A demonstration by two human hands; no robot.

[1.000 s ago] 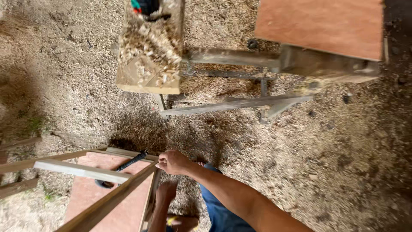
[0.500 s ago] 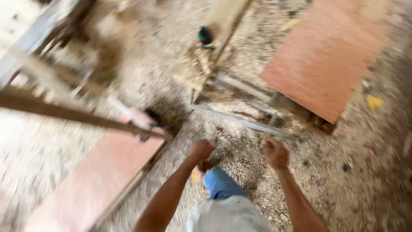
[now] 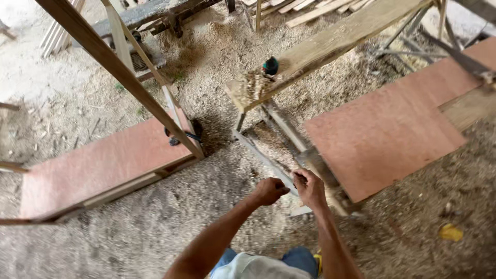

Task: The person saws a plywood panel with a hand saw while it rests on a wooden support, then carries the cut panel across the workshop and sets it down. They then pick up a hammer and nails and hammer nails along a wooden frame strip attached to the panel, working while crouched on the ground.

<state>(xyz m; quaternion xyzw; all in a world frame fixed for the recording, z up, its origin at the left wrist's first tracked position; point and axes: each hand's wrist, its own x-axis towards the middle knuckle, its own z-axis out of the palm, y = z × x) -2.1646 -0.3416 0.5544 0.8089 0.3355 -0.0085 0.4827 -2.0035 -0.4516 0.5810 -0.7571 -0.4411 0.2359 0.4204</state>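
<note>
Pale, narrow wooden strip (image 3: 268,164) under both hands.
Right hand (image 3: 310,187) seemingly grips it; left hand (image 3: 269,190) curls closed, contents unclear.

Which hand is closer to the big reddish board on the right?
The right hand. It sits just beside the near left edge of the reddish board, by the frame under it. The left hand is farther left, over the sawdust floor.

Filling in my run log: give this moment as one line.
left hand: closed, at wooden strip | right hand: gripping strip end | red board alongside | floor: sawdust
</note>
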